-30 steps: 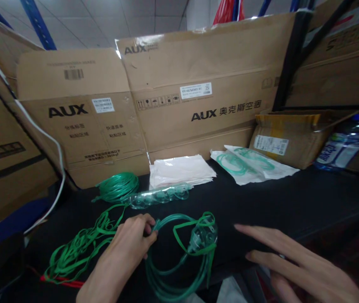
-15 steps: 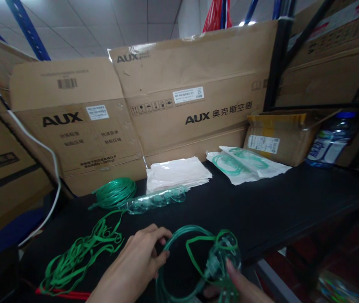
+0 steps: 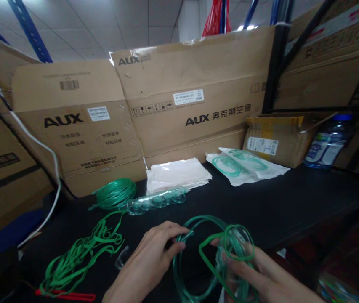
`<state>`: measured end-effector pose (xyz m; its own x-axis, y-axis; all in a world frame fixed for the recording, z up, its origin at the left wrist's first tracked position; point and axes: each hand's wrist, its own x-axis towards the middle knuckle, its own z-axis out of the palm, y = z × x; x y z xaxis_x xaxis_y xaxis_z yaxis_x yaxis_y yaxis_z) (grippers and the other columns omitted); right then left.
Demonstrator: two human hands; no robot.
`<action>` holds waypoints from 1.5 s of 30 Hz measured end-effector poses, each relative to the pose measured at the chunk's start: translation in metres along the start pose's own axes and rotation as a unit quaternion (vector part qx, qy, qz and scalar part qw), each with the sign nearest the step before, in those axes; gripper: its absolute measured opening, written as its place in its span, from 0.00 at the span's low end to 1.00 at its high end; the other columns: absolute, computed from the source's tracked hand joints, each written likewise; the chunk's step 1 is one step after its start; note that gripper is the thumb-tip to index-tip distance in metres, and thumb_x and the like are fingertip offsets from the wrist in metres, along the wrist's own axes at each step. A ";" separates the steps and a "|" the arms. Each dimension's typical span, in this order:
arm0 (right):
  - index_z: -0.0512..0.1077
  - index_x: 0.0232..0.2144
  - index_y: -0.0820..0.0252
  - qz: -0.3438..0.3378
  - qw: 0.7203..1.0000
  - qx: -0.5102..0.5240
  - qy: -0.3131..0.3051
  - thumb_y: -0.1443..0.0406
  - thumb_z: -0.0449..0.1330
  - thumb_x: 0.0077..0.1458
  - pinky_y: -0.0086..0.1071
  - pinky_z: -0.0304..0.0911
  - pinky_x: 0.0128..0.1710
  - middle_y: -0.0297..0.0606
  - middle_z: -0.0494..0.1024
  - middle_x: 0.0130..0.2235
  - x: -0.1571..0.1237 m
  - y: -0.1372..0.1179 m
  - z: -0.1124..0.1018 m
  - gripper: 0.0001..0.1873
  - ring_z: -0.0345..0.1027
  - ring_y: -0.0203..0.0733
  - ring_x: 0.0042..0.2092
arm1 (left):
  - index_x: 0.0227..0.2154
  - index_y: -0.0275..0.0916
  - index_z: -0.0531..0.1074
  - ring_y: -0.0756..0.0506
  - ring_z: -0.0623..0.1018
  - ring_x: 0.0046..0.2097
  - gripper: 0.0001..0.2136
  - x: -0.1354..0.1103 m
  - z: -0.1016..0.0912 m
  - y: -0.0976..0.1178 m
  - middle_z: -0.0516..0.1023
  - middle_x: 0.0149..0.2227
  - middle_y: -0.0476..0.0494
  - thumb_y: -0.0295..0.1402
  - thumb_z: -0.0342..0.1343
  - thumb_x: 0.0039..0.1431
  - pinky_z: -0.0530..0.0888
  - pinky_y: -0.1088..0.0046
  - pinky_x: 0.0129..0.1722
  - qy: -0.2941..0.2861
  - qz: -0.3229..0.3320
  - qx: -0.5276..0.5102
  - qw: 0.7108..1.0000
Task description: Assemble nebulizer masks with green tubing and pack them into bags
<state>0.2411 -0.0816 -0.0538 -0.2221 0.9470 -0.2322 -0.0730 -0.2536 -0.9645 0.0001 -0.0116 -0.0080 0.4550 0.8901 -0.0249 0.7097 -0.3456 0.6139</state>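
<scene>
My left hand (image 3: pixel 158 254) is closed, thumb and fingertips pinching the coiled green tubing (image 3: pixel 202 219) near its end. My right hand (image 3: pixel 255 269) wraps round a clear green plastic oxygen mask (image 3: pixel 240 240), with loops of the tubing bunched against it. A flat green elastic strap (image 3: pixel 206 256) hangs in a loop from the mask. The lower part of the tubing coil drops towards the bottom edge of the view. Beside my left wrist, a small clear plastic piece (image 3: pixel 122 257) lies on the black table, partly hidden.
Loose green straps (image 3: pixel 83 256) and a red strip (image 3: pixel 72 295) lie at left. Behind are coiled tubing (image 3: pixel 116 193), a row of nested clear masks (image 3: pixel 157 201), white pouches (image 3: pixel 179 174) and packed tubing (image 3: pixel 230 166). A small carton (image 3: pixel 274 139) and a bottle (image 3: pixel 327 143) stand at right.
Both hands have moved up and to the right with the tubing and mask. The right hand now shows more fully round the mask. The small clear piece has come into sight by my left wrist.
</scene>
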 end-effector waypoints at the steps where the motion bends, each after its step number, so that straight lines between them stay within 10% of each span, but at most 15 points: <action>1: 0.76 0.47 0.57 -0.006 1.000 -0.006 -0.027 0.41 0.63 0.55 0.37 0.72 0.41 0.36 0.79 0.33 0.005 -0.006 0.000 0.30 0.77 0.45 0.34 | 0.51 0.51 0.78 0.42 0.76 0.55 0.14 0.000 0.000 0.000 0.80 0.53 0.49 0.34 0.56 0.64 0.68 0.67 0.58 0.008 -0.016 0.004 1.000; 12: 0.75 0.51 0.57 -0.036 0.998 -0.032 -0.037 0.45 0.67 0.54 0.29 0.67 0.32 0.30 0.75 0.31 0.048 -0.027 0.006 0.29 0.69 0.38 0.32 | 0.62 0.44 0.67 0.47 0.80 0.31 0.22 0.007 -0.002 -0.006 0.82 0.37 0.49 0.38 0.53 0.66 0.74 0.75 0.34 0.097 -0.045 -0.066 0.992; 21: 0.77 0.46 0.59 -0.051 0.988 0.143 -0.039 0.56 0.72 0.51 0.37 0.68 0.52 0.38 0.82 0.43 0.062 -0.031 0.033 0.22 0.76 0.44 0.47 | 0.53 0.44 0.79 0.43 0.83 0.39 0.17 0.013 0.008 0.001 0.86 0.37 0.50 0.41 0.54 0.67 0.75 0.74 0.41 0.130 0.005 -0.095 0.987; 28: 0.76 0.40 0.60 -0.036 0.973 0.230 -0.014 0.67 0.71 0.45 0.34 0.72 0.41 0.35 0.82 0.37 0.070 -0.025 0.045 0.18 0.76 0.40 0.36 | 0.47 0.42 0.80 0.45 0.79 0.36 0.16 0.018 0.033 0.009 0.79 0.35 0.45 0.31 0.46 0.71 0.70 0.74 0.36 0.153 0.025 0.032 0.987; 40: 0.75 0.36 0.61 -0.003 0.941 0.336 0.034 0.74 0.64 0.40 0.30 0.70 0.30 0.33 0.81 0.27 0.089 -0.038 0.013 0.16 0.74 0.39 0.28 | 0.34 0.39 0.83 0.42 0.82 0.40 0.16 0.065 0.018 0.043 0.83 0.38 0.40 0.21 0.50 0.61 0.74 0.71 0.40 0.065 0.083 0.090 0.990; 45: 0.74 0.30 0.61 -0.008 0.936 0.336 0.102 0.76 0.61 0.45 0.27 0.71 0.28 0.32 0.80 0.25 0.096 -0.048 -0.014 0.09 0.74 0.36 0.25 | 0.53 0.39 0.79 0.39 0.80 0.53 0.17 0.090 0.013 0.063 0.83 0.50 0.38 0.29 0.48 0.68 0.73 0.65 0.55 0.123 0.119 0.076 0.982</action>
<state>0.2365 0.0245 -0.0320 -0.0293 0.9524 -0.3036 -0.6852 -0.2403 -0.6875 0.0928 0.0428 0.0186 0.4875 0.8171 0.3077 0.6796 -0.5764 0.4538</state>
